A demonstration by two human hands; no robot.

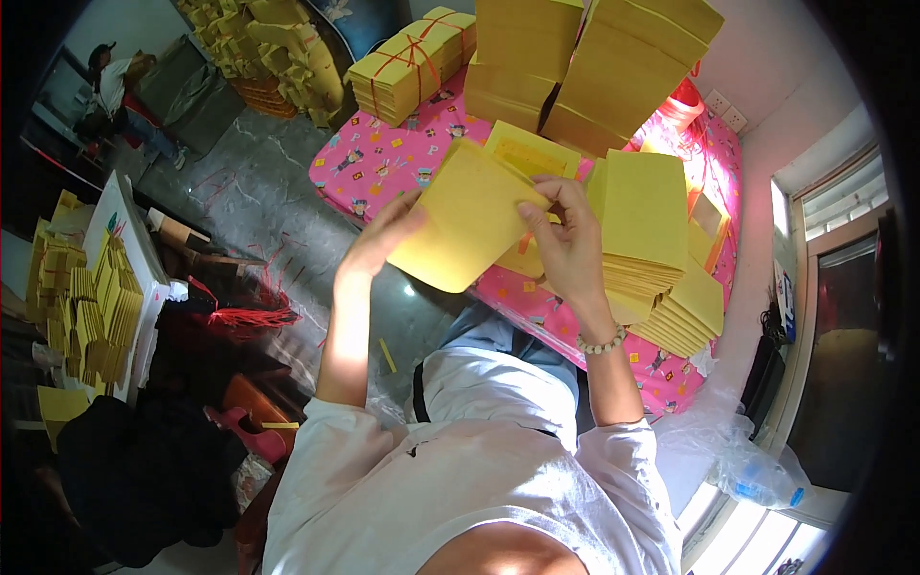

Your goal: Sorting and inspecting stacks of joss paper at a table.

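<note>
A yellow paper piece [465, 225], flat with rounded lower corners, is held up at a tilt before me. My right hand [567, 235], wearing a beaded bracelet [602, 344], pinches its right edge between thumb and fingers. At the left edge, my left hand [381, 238] holds it too, with the thumb over the front and the fingers partly hidden. Just behind it, another yellow paper piece [532, 151] with a printed orange-yellow panel lies on the table. A thick stack of yellow papers [644, 206] stands right of my right hand, and more folded yellow papers [682, 311] fan out below it.
Tall yellow stacks [623, 77] and a bundle tied with red string [412, 62] stand on the pink patterned tablecloth [383, 158]. Yellow bundles [96, 311] cover a side table at left. Red strings [244, 311] hang nearby. Another person [120, 91] stands far left.
</note>
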